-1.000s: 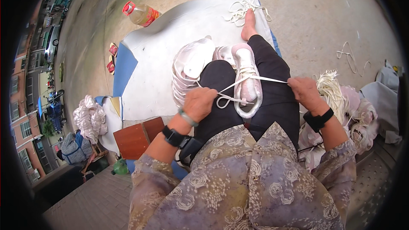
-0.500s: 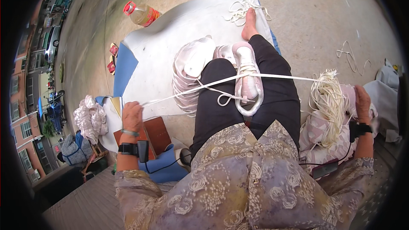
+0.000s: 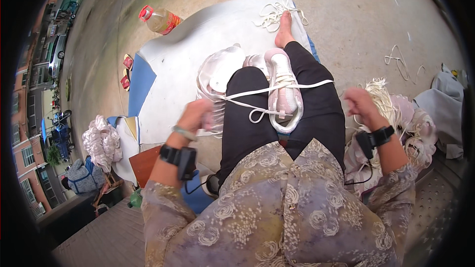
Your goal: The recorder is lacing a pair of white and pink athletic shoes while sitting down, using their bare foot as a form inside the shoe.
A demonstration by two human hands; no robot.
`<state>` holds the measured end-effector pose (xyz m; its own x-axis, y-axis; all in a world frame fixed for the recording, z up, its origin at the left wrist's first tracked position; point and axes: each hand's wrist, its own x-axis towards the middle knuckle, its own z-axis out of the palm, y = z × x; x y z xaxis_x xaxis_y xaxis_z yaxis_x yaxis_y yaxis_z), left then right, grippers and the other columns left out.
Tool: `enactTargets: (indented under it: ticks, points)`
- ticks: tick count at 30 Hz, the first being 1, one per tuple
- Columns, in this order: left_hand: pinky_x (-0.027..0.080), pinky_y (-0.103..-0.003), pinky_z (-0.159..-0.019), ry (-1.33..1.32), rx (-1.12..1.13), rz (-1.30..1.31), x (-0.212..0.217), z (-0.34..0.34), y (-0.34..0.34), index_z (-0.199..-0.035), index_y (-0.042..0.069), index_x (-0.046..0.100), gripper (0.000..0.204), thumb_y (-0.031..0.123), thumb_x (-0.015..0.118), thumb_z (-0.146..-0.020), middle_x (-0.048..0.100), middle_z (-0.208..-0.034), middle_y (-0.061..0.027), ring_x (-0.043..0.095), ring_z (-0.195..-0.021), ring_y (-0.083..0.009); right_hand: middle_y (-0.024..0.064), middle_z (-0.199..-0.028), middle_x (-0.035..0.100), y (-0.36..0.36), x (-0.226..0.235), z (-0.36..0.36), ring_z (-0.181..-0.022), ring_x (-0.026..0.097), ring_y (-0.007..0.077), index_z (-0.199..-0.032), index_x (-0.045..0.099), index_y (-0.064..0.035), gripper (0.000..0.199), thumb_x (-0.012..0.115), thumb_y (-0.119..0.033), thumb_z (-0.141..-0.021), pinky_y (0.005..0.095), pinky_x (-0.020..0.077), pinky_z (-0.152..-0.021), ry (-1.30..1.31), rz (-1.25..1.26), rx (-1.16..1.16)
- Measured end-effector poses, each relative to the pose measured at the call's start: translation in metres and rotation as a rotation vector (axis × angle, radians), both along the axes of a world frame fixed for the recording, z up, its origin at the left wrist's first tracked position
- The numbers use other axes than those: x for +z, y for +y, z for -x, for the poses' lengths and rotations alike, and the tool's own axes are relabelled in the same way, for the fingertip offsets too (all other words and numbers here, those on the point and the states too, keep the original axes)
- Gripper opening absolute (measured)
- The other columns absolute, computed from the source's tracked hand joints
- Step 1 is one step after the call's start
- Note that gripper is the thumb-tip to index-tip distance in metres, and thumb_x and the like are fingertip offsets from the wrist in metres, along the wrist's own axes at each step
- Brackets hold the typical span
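Observation:
A pink and white sneaker (image 3: 285, 91) lies between my thighs, its toe pointing away from me. A white shoelace (image 3: 252, 92) runs across it and over both thighs, lying slack, with a loop and loose end beside the heel. My left hand (image 3: 197, 114) hovers left of my left thigh, near the lace; motion smears its fingers, so its hold is unclear. To the right of my right thigh, my right hand (image 3: 363, 106) is raised with bent, parted fingers and no lace visible in it. Beside it hangs a bundle of cream laces (image 3: 380, 91).
Pink and white shoe pieces (image 3: 220, 69) are stacked on a white sheet (image 3: 173, 64) left of my leg. A bottle with a red cap (image 3: 161, 20) stands beyond. Loose laces (image 3: 272, 17) lie by my foot. More pink shoe parts (image 3: 420, 131) sit at right, a white bundle (image 3: 101, 141) at left.
Both hands have moved inward from wide apart toward my thighs. The lace, stretched taut between them before, now lies slack across my legs.

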<state>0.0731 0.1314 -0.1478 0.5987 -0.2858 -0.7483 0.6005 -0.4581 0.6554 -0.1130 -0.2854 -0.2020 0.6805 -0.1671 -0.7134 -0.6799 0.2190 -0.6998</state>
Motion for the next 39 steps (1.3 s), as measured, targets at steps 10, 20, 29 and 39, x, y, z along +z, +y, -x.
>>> enactTargets:
  ticks: [10,20,29,39]
  points:
    - [0.047,-0.024,-0.039,0.343,-0.264,0.087,-0.039,0.013,-0.143,-0.087,0.004,0.049,0.011,0.014,0.043,-0.09,0.054,-0.059,-0.004,0.054,-0.042,-0.013,-0.0011,-0.084,0.061,0.077,0.006,-0.053,-0.074,0.056,0.0065,-0.092,0.062,-0.0092,0.02,0.056,-0.026,-0.084,0.0224,0.046,-0.059,-0.006,-0.118,0.228]
    - [0.05,-0.024,-0.053,0.048,0.033,0.188,-0.048,0.006,-0.168,-0.086,0.004,0.052,0.015,0.018,0.046,-0.09,0.06,-0.071,-0.0059,0.06,-0.057,-0.0133,0.0015,-0.068,0.058,0.078,-0.032,-0.072,-0.057,0.053,0.0065,-0.08,0.061,-0.0016,0.005,0.062,-0.006,-0.079,0.0189,0.0442,-0.052,-0.252,-0.137,-0.214]
    - [0.048,-0.023,-0.05,0.037,0.182,0.24,-0.032,0.031,-0.144,-0.092,0.006,0.045,0.014,0.019,0.041,-0.092,0.061,-0.075,-0.0104,0.062,-0.062,-0.0166,0.0023,-0.066,0.057,0.085,-0.04,-0.065,-0.058,0.054,0.0066,-0.075,0.054,-0.0023,0.009,0.061,0.003,-0.074,0.0193,0.0441,-0.052,-0.356,-0.161,-0.207]
    - [0.038,-0.018,-0.052,-0.321,0.068,0.194,-0.053,0.033,-0.138,-0.079,0.004,0.061,0.019,0.021,0.056,-0.087,0.057,-0.068,0.0008,0.048,-0.057,-0.0052,0.0007,-0.063,0.055,0.09,-0.043,-0.067,-0.055,0.049,0.0048,-0.072,0.054,-0.0018,0.01,0.06,0.006,-0.073,0.0182,0.0409,-0.05,-0.384,-0.074,-0.25]
